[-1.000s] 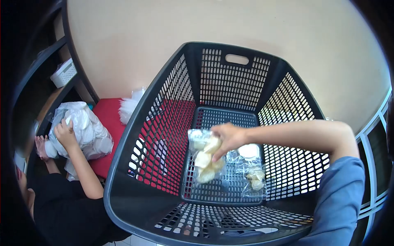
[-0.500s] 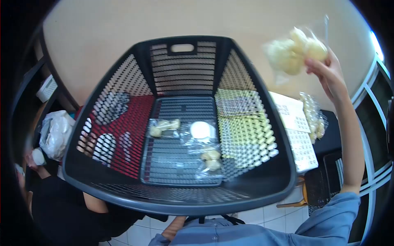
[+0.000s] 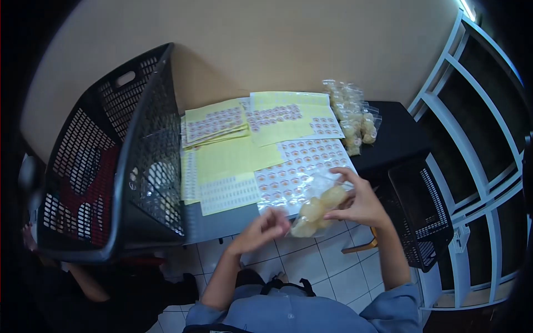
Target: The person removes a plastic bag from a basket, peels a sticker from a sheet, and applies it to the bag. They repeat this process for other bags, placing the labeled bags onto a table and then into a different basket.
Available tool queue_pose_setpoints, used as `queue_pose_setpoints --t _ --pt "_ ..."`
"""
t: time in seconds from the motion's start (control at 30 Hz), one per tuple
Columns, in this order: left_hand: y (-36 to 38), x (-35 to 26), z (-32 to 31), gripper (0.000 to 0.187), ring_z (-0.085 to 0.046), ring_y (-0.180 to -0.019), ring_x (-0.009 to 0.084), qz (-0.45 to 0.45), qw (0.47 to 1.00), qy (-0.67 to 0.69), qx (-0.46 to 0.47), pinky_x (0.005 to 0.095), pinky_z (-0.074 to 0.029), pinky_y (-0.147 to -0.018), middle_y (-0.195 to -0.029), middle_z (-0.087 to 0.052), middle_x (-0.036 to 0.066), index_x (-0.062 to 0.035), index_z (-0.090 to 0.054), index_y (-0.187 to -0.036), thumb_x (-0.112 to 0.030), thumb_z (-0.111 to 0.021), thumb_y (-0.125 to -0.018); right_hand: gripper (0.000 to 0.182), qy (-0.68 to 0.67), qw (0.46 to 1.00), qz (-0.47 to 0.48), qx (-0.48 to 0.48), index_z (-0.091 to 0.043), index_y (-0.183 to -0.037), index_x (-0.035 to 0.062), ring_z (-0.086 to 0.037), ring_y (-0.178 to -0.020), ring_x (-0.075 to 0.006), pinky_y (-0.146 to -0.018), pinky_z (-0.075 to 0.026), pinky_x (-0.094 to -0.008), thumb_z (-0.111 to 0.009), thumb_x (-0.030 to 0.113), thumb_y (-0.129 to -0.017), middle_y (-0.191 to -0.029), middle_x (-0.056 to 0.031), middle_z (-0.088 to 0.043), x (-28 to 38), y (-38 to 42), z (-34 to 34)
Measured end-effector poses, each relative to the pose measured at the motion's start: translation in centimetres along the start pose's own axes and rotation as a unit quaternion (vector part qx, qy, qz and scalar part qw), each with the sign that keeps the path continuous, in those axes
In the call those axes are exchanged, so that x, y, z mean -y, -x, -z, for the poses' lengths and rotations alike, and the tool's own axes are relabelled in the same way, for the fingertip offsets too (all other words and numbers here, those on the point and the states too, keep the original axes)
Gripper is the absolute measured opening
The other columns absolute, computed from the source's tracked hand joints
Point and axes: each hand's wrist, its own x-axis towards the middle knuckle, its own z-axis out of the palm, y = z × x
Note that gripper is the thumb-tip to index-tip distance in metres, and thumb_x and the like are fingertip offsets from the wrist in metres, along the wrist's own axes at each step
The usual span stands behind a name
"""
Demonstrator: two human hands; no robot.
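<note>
In my right hand (image 3: pixel 362 204) is a clear plastic bag of pale yellow rounded pieces (image 3: pixel 315 211), gripped between thumb and fingers near the table's front edge. My left hand (image 3: pixel 261 230) is just left of the bag, apart from it. Its fingers are curled together and slightly blurred; anything small between them cannot be made out. Beyond the hands lies a sheet of round printed stickers (image 3: pixel 297 175). Yellow sticker sheets (image 3: pixel 233 158) overlap to its left, with a stack of part-used sheets (image 3: pixel 215 121) behind them.
A tall black perforated basket (image 3: pixel 145 183) stands at the table's left. Several filled bags (image 3: pixel 350 111) lie at the back right on a black surface (image 3: pixel 397 130). Below that is another black basket (image 3: pixel 422 213), beside a metal rack (image 3: pixel 472 133). Another person's arm (image 3: pixel 89 283) shows lower left.
My right hand has brought the bag down from above the right side to in front of the sticker sheets. My left hand has come into view beside it. The view has turned right, away from the basket.
</note>
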Motion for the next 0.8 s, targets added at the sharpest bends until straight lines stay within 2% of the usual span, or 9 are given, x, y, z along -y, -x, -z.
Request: queue_pose_setpoints --t 0.13,0.27,0.33,0.4,0.47,0.5,0.6,0.63,0.8 --pt "-5.8 -2.2 -1.8 0.045 -0.048 -0.101 0.0165 -0.14 0.986 -0.014 -0.095 0.0302 -0.039 -0.085 -0.106 -0.051 0.009 -0.003 -0.038 -0.115 -0.016 -0.059 -0.078 0.077 -0.026 0.997 0.009 0.068 -0.042 -0.114 0.0032 -0.055 -0.063 -0.0111 -0.052 -0.048 -0.0223 -0.081 0.017 -0.049 -0.088 -0.0078 -0.048 -2.3 -1.7 -0.6" --pt "-8.7 -2.9 -3.6 0.034 -0.052 -0.096 0.016 -0.106 0.984 -0.034 -0.136 0.0293 -0.042 -0.082 -0.101 -0.055 0.009 -0.0017 -0.047 -0.108 -0.011 -0.06 -0.077 0.079 0.048 0.995 0.07 0.05 -0.041 -0.115 0.0028 -0.056 -0.061 -0.0154 -0.053 -0.047 -0.025 -0.081 0.021 -0.049 -0.089 -0.0112 -0.051 -3.4 -3.2 -0.4" --pt "-9.9 -2.6 -3.7 0.021 -0.055 -0.091 0.0148 -0.103 0.967 -0.017 -0.231 0.0279 -0.044 -0.08 -0.094 -0.057 0.008 -0.0004 -0.054 -0.097 -0.005 -0.059 -0.077 0.078 -0.013 0.998 0.054 0.007 -0.042 -0.116 0.0035 -0.056 -0.063 -0.0154 -0.052 -0.046 -0.0252 -0.08 0.021 -0.051 -0.085 -0.0097 -0.051 -2.9 -3.5 0.5" --pt "-10.9 -3.3 -3.9 0.018 -0.054 -0.089 0.0133 -0.131 0.958 0.005 -0.255 0.0269 -0.045 -0.078 -0.091 -0.058 0.007 0.0004 -0.055 -0.094 -0.004 -0.059 -0.077 0.072 -0.062 0.998 0.025 -0.008 -0.041 -0.117 0.0029 -0.056 -0.072 -0.0146 -0.059 -0.046 -0.0253 -0.078 0.019 -0.057 -0.085 -0.0086 -0.053 -3.8 -4.0 1.1" --pt "-12.0 -3.8 -3.9 0.016 -0.054 -0.088 0.0123 -0.168 0.95 -0.016 -0.262 0.0261 -0.044 -0.078 -0.09 -0.057 0.006 0.0004 -0.055 -0.092 -0.002 -0.058 -0.077 0.061 -0.174 0.973 0.087 -0.127 -0.041 -0.117 0.0009 -0.054 -0.084 -0.0133 -0.069 -0.044 -0.0244 -0.072 0.015 -0.067 -0.088 -0.0071 -0.053 -6.1 -5.3 0.9" --pt "-12.5 -4.1 -4.0 0.016 -0.053 -0.088 0.0117 -0.179 0.951 -0.035 -0.25 0.0255 -0.043 -0.077 -0.091 -0.057 0.007 0.0004 -0.054 -0.092 0.0 -0.057 -0.077 0.04 -0.272 0.952 0.072 -0.12 -0.047 -0.109 -0.0009 -0.052 -0.089 -0.0124 -0.077 -0.041 -0.0252 -0.064 0.009 -0.074 -0.089 -0.0058 -0.054 -6.3 -5.4 0.9" --pt "-14.2 -4.6 -4.7 0.016 -0.054 -0.086 0.0122 -0.205 0.948 -0.03 -0.244 0.0252 -0.043 -0.077 -0.091 -0.057 0.007 0.0006 -0.054 -0.092 0.001 -0.056 -0.076 0.021 -0.367 0.922 0.072 -0.1 -0.054 -0.095 -0.0012 -0.052 -0.088 -0.012 -0.077 -0.041 -0.0248 -0.06 0.006 -0.077 -0.089 -0.0057 -0.054 -7.0 -5.8 1.1" --pt "-14.5 -4.9 -4.9 0.016 -0.054 -0.086 0.0122 -0.201 0.947 -0.03 -0.247 0.0252 -0.043 -0.077 -0.091 -0.057 0.007 0.0006 -0.054 -0.092 0.001 -0.056 -0.076 0.009 -0.384 0.911 0.084 -0.126 -0.056 -0.085 -0.0015 -0.052 -0.086 -0.0115 -0.077 -0.041 -0.0249 -0.058 0.004 -0.077 -0.088 -0.0069 -0.054 -6.9 -6.1 1.1" --pt "-16.5 -6.4 -4.5 0.012 -0.056 -0.081 0.0131 -0.23 0.925 -0.15 -0.262 0.0255 -0.043 -0.077 -0.083 -0.059 0.008 0.0017 -0.058 -0.085 0.002 -0.059 -0.073 0.008 -0.281 0.939 0.132 -0.147 -0.055 -0.084 -0.0017 -0.052 -0.082 -0.0117 -0.075 -0.041 -0.0245 -0.057 0.002 -0.077 -0.085 -0.0083 -0.055 -6.7 -7.3 2.8"
